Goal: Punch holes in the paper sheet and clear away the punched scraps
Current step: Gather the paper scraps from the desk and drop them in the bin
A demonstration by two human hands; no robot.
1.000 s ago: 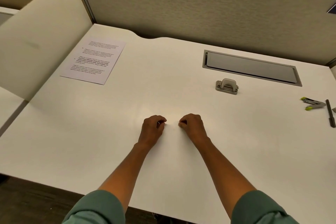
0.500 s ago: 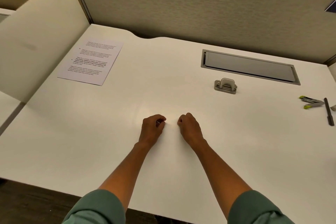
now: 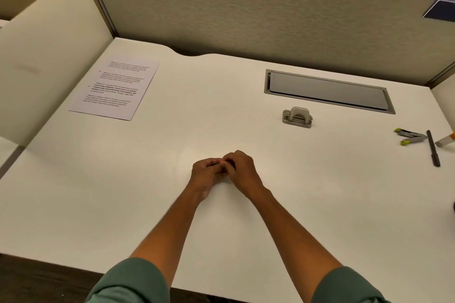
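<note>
Paper sheet (image 3: 114, 87) long axis angled away-right, hole punch (image 3: 297, 117) well apart

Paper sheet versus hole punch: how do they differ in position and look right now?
The paper sheet lies flat at the desk's far left, white with printed text; the hole punch stands right of centre, grey and raised. The sheet is turned at an angle; the punch sits nearly square to the desk edge. Both rest untouched on the desk, away from the hands.
</note>
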